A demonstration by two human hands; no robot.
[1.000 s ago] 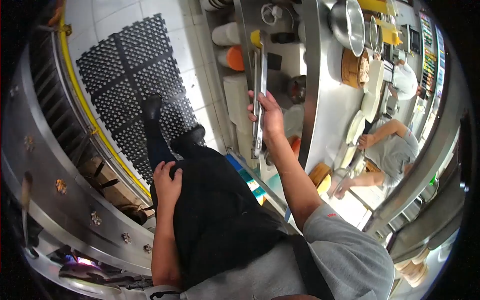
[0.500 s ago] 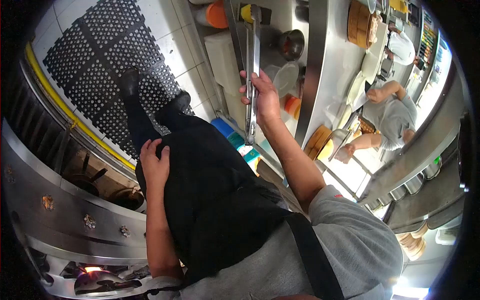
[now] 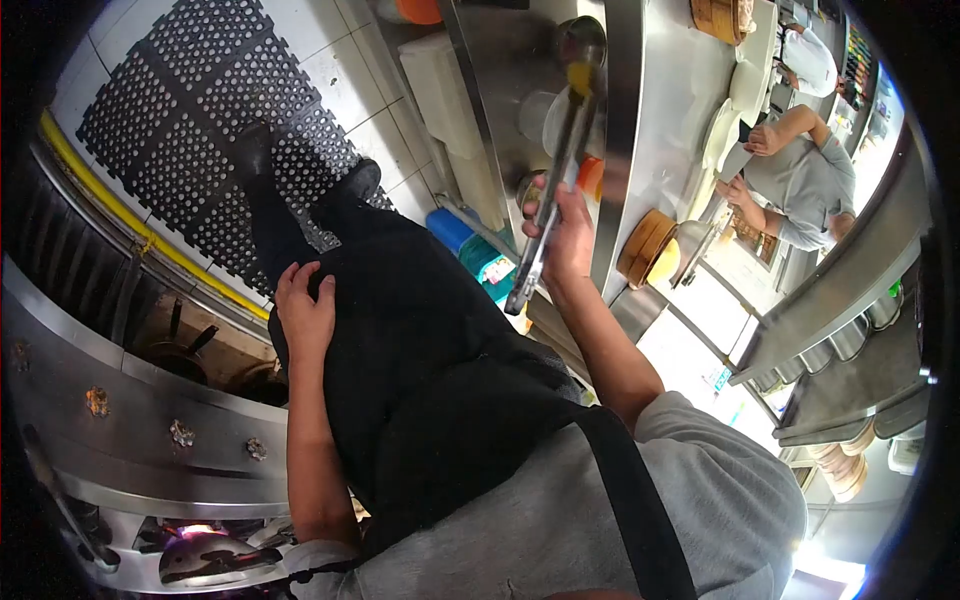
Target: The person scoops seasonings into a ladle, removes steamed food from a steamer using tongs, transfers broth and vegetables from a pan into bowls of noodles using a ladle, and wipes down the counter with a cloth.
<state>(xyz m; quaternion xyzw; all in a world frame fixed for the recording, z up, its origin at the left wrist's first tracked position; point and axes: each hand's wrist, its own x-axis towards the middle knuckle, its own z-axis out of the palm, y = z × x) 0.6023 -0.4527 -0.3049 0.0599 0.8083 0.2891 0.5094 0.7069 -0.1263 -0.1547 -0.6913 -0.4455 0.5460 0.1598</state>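
Note:
A pair of long metal tongs, a little blurred, slants upward to the right in my right hand. My fingers are wrapped round its middle, and something yellow shows at its upper end. The tongs are above a steel counter shelf, with a metal bowl close to the yellow end. On the left, my left hand lies on the black apron at my thigh, its fingers slightly bent and the thumb apart. It holds nothing that I can see.
A wok sits over a flame on the stove at lower left, beside several burner knobs. Pans rest below. A perforated rubber mat covers the floor. A bamboo steamer stands on the right counter, where a co-worker works.
My right hand has moved right and slightly down, and the tongs have tipped over to the right. The left hand stays on the apron. The co-worker's hands have come closer together.

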